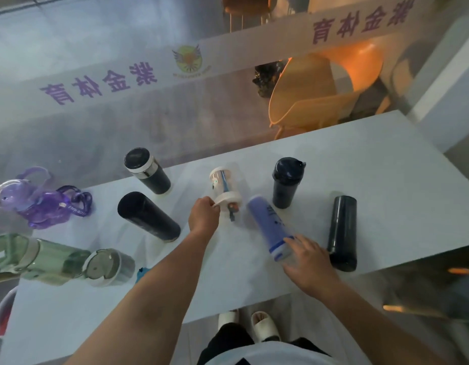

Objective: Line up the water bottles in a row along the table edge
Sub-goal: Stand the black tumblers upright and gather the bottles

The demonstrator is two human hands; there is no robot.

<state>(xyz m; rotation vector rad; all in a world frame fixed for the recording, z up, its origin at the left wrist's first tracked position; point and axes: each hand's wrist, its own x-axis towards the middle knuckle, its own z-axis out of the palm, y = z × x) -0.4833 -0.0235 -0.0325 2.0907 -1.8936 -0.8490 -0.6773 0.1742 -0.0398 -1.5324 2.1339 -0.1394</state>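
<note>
Left hand pinching the white collar of the clear bottle, centre frame. Right hand curled round the near end of the blue bottle, just right of centre. Both look like thin plastic, probably empty: light, smooth, quick to tip or skid, so I'd take them low on the body rather than by the lid. Cannot tell whether the blue one stands or leans. Black bottle sits close at right, dark tumbler just beyond. Table is bare toward upper right along the far edge. That edge drops straight off, so bases must stay well on.
</note>
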